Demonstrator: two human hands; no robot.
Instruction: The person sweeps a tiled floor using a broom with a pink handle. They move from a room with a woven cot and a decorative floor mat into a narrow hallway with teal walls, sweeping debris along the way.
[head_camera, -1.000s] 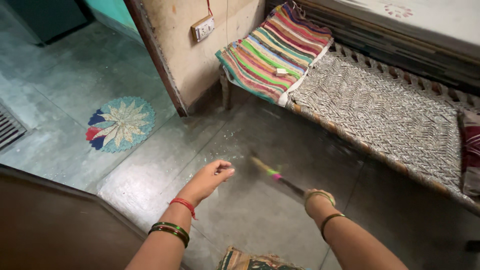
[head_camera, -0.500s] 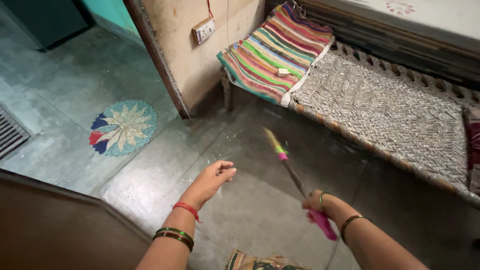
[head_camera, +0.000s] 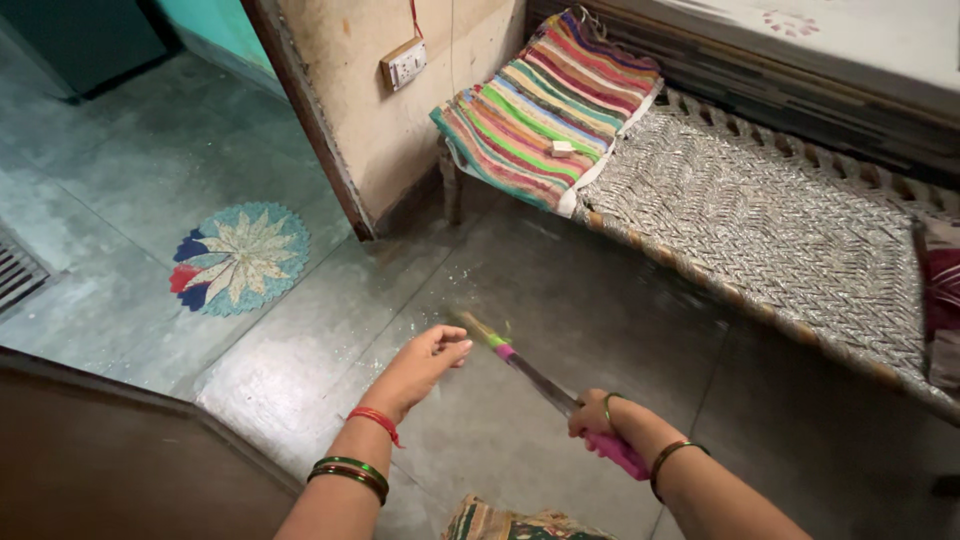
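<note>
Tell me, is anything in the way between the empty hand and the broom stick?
Nothing visible is. The left hand hangs open over the grey floor, just beside the broom, whose blurred end passes close to its fingertips. The right hand holds the broom by its pink grip.

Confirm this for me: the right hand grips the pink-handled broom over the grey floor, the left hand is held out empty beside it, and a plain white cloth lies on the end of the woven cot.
One thing is wrong: the cloth on the end of the woven cot is brightly striped in many colours, not plain white. The head view shows this. The rest stands: the right hand grips the pink-handled broom over the grey floor, and the left hand is held out empty beside it.
</note>
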